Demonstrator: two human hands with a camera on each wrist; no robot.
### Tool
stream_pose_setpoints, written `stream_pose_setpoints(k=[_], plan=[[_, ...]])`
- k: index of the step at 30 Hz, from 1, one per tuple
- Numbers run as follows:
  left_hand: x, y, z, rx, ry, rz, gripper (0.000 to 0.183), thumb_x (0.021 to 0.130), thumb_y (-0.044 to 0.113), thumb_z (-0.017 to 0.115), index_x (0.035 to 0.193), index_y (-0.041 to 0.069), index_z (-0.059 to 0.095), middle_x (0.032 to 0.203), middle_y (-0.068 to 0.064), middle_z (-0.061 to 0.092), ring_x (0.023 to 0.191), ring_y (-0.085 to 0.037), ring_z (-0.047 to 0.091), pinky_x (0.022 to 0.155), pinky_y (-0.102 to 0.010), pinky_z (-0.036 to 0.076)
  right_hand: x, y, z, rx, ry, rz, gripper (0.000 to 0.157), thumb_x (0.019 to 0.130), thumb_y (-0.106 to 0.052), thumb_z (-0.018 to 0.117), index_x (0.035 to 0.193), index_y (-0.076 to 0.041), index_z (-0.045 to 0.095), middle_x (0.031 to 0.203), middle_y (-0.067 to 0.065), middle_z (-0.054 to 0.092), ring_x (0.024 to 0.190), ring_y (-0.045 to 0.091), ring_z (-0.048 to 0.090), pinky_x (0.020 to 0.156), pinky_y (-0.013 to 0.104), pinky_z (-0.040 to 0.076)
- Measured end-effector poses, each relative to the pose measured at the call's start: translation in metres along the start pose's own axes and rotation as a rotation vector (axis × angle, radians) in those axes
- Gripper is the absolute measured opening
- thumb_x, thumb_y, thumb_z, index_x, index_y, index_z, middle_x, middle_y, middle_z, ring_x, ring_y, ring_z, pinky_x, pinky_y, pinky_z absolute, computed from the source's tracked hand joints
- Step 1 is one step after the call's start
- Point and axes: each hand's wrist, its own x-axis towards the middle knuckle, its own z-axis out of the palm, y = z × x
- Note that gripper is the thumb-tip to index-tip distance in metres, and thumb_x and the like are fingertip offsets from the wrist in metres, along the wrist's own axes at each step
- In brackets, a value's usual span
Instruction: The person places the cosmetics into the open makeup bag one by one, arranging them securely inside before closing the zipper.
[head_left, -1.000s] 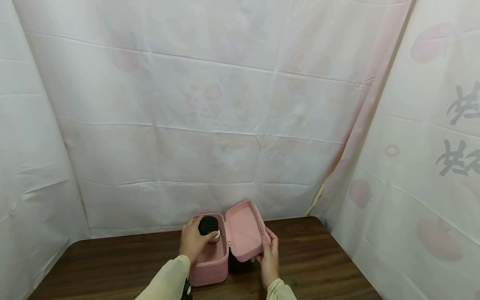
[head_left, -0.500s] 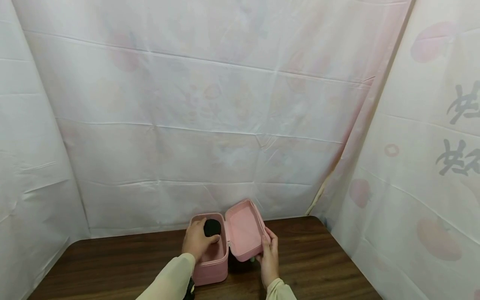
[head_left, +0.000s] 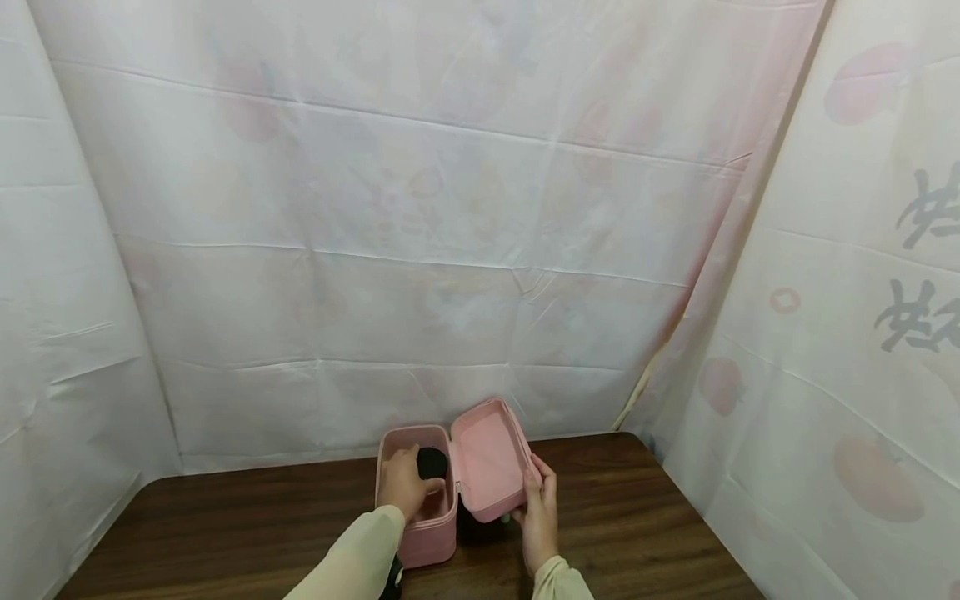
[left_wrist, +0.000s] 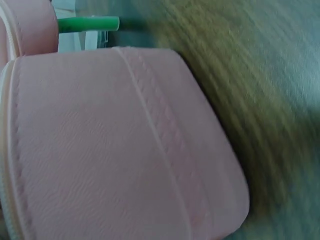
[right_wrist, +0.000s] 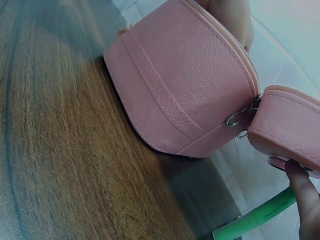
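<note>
My left hand [head_left: 405, 485] pinches the black item [head_left: 432, 463] between thumb and fingers, inside the box [head_left: 429, 545] at the head view's lower centre — my right hand [head_left: 539, 515] grips the lid [head_left: 491, 463] just right, presumably so it can't flop over.

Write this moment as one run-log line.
left hand: holds black-topped container inside pink zippered case | right hand: holds open case lid | pink zippered case: on wood-grain table

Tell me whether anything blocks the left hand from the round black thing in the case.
Nothing visible does: the left hand holds the black thing, and the lid stands open beside the case, held by the right hand.
</note>
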Motion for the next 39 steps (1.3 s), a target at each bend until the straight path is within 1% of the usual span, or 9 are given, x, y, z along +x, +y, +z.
stream_pose_setpoints(k=[6, 11, 16, 21, 25, 32, 36, 39], plan=[[-0.0020, -0.0021, 0.0059, -0.032, -0.022, -0.024, 0.074, 0.071, 0.025, 0.089, 0.131, -0.005, 0.058, 0.122, -0.025, 0.064, 0.112, -0.042, 0.060, 0.092, -0.054, 0.050, -0.0001, 0.0005, -0.0004, -0.007, 0.000, 0.013, 0.052, 0.106, -0.039, 0.041, 0.149, -0.014, 0.027, 0.150, 0.020, 0.032, 0.109, 0.025, 0.055, 0.077, 0.038, 0.051], [0.0002, -0.0020, 0.0059, -0.051, -0.042, -0.036, 0.073, 0.069, 0.024, 0.090, 0.129, -0.004, 0.059, 0.121, -0.024, 0.065, 0.110, -0.040, 0.061, 0.091, -0.053, 0.051, 0.0012, 0.0000, -0.0009, 0.002, -0.001, 0.012, 0.052, 0.106, -0.039, 0.041, 0.149, -0.015, 0.027, 0.150, 0.020, 0.032, 0.108, 0.026, 0.055, 0.077, 0.038, 0.051], [0.0009, -0.0017, 0.0039, -0.071, -0.050, -0.055, 0.071, 0.068, 0.021, 0.092, 0.126, -0.005, 0.061, 0.115, -0.023, 0.067, 0.106, -0.039, 0.063, 0.088, -0.053, 0.052, 0.0013, -0.0004, -0.0011, 0.009, -0.008, 0.011, 0.052, 0.106, -0.039, 0.041, 0.149, -0.014, 0.027, 0.150, 0.020, 0.031, 0.109, 0.027, 0.055, 0.077, 0.038, 0.052], [0.0001, -0.0006, 0.0018, -0.086, -0.072, -0.081, 0.074, 0.067, 0.018, 0.092, 0.128, -0.006, 0.059, 0.119, -0.025, 0.065, 0.109, -0.041, 0.061, 0.090, -0.054, 0.050, 0.0009, 0.0002, -0.0018, 0.015, -0.005, 0.010, 0.051, 0.106, -0.038, 0.042, 0.149, -0.014, 0.027, 0.149, 0.020, 0.032, 0.108, 0.026, 0.055, 0.077, 0.038, 0.052], [-0.0009, -0.0013, 0.0020, -0.098, -0.074, -0.098, 0.075, 0.066, 0.017, 0.092, 0.129, -0.006, 0.058, 0.120, -0.025, 0.064, 0.110, -0.041, 0.061, 0.090, -0.054, 0.050, 0.0000, 0.0003, -0.0013, 0.013, -0.009, 0.011, 0.052, 0.106, -0.039, 0.042, 0.149, -0.013, 0.027, 0.150, 0.020, 0.032, 0.108, 0.026, 0.055, 0.077, 0.038, 0.052], [-0.0006, -0.0042, 0.0043, -0.070, -0.067, -0.072, 0.076, 0.061, 0.019, 0.095, 0.125, -0.007, 0.060, 0.110, -0.022, 0.068, 0.101, -0.037, 0.064, 0.086, -0.051, 0.053, 0.0006, 0.0009, -0.0014, 0.002, -0.002, 0.008, 0.051, 0.106, -0.038, 0.041, 0.149, -0.013, 0.028, 0.150, 0.020, 0.032, 0.108, 0.025, 0.055, 0.076, 0.038, 0.051], [-0.0003, -0.0034, 0.0044, -0.063, -0.067, -0.071, 0.077, 0.059, 0.019, 0.096, 0.123, -0.006, 0.061, 0.106, -0.020, 0.069, 0.097, -0.035, 0.064, 0.084, -0.050, 0.053, 0.0008, 0.0002, -0.0014, -0.002, 0.000, 0.007, 0.052, 0.106, -0.039, 0.041, 0.149, -0.013, 0.028, 0.149, 0.020, 0.032, 0.107, 0.025, 0.055, 0.076, 0.038, 0.051], [-0.0001, -0.0027, 0.0049, -0.047, -0.062, -0.059, 0.075, 0.058, 0.020, 0.096, 0.119, -0.006, 0.063, 0.102, -0.019, 0.069, 0.093, -0.034, 0.064, 0.082, -0.049, 0.053, 0.0011, 0.0004, -0.0015, -0.001, 0.000, 0.005, 0.052, 0.106, -0.039, 0.041, 0.149, -0.013, 0.027, 0.149, 0.020, 0.032, 0.108, 0.025, 0.055, 0.076, 0.038, 0.052]])
